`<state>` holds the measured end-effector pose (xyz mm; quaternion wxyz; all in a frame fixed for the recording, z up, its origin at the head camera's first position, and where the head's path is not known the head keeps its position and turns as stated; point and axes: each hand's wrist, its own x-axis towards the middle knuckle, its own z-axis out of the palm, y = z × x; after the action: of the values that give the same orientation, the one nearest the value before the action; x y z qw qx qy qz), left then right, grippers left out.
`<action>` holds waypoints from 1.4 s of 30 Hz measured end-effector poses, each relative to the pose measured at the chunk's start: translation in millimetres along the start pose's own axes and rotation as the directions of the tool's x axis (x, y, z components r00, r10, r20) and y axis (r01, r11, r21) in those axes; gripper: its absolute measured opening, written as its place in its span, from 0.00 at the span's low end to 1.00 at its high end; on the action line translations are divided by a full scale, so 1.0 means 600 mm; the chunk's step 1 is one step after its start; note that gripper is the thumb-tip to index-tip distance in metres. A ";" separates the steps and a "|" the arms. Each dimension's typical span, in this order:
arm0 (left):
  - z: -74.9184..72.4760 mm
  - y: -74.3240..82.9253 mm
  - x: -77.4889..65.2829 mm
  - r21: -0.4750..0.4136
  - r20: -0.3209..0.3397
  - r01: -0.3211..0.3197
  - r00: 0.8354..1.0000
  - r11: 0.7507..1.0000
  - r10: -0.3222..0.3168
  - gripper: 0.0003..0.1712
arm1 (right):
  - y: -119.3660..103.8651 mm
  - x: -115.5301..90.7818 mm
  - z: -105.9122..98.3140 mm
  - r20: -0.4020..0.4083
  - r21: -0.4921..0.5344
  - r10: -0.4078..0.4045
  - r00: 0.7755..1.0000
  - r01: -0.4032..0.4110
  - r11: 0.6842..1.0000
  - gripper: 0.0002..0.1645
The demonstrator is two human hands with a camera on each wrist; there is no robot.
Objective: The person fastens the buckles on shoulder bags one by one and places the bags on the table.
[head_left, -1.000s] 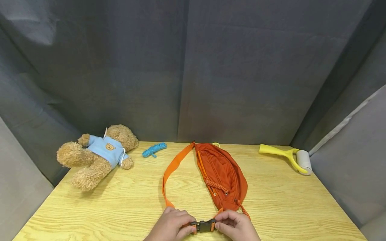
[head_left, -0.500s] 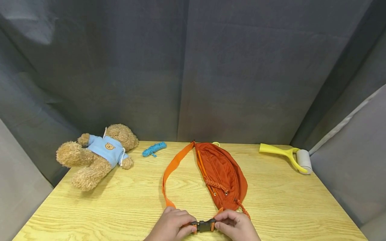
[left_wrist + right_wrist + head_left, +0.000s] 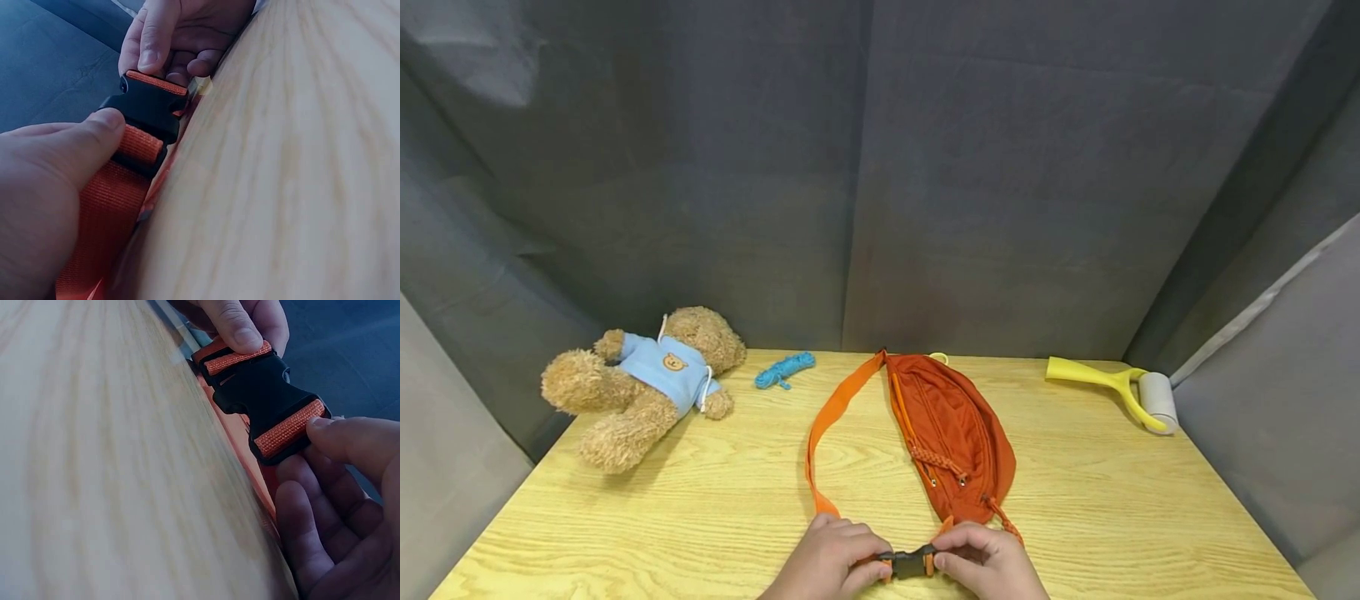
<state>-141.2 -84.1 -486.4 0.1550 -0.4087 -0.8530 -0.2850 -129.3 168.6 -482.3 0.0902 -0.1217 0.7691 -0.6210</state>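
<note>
A black side-release buckle [image 3: 910, 563] lies between the two hands at the front of the table, its halves fitted together end to end. My left hand [image 3: 835, 557] pinches one end, with the thumb on the orange webbing, as the left wrist view shows on the buckle [image 3: 147, 103]. At the other end, my right hand [image 3: 988, 560] pinches between thumb and fingers; in the right wrist view its thumb presses the webbing loop of the buckle [image 3: 269, 394]. The orange strap [image 3: 831, 417] curves away to a red waist bag [image 3: 955, 433], which lies flat beyond the hands.
On the left a teddy bear [image 3: 662, 371] in a blue hoodie lies on its back. Beside it is a bundle of blue cord [image 3: 785, 370]. A yellow-handled lint roller [image 3: 1112, 382] lies at the right. Dark curtains [image 3: 985, 183] stand behind the wooden table [image 3: 1112, 500].
The left hand has shifted very slightly right toward the right hand, and the buckle's halves look a little closer together. The right hand, bag and other things stay put.
</note>
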 end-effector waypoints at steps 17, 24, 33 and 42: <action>-0.001 0.005 0.003 -0.079 -0.022 0.018 1.000 0.997 -0.020 0.05 | -0.002 -0.001 -0.003 0.017 0.010 0.066 0.998 -0.067 0.998 0.17; -0.001 0.005 0.003 -0.109 -0.025 0.037 0.999 0.993 -0.040 0.04 | -0.006 -0.003 -0.001 0.003 0.009 0.094 0.996 -0.094 0.996 0.17; -0.001 0.005 0.000 -0.169 0.000 0.088 0.996 0.982 -0.090 0.05 | -0.008 -0.003 0.001 -0.009 -0.003 0.106 0.994 -0.106 0.994 0.16; 0.003 0.004 0.003 -0.213 0.016 0.120 0.993 0.970 -0.119 0.05 | -0.007 -0.003 0.000 -0.007 0.000 0.107 0.994 -0.107 0.994 0.16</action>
<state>-140.7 -81.1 -486.0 0.0914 -0.3712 -0.8408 -0.3832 -127.1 168.6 -478.0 0.1206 -0.0782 0.7750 -0.6154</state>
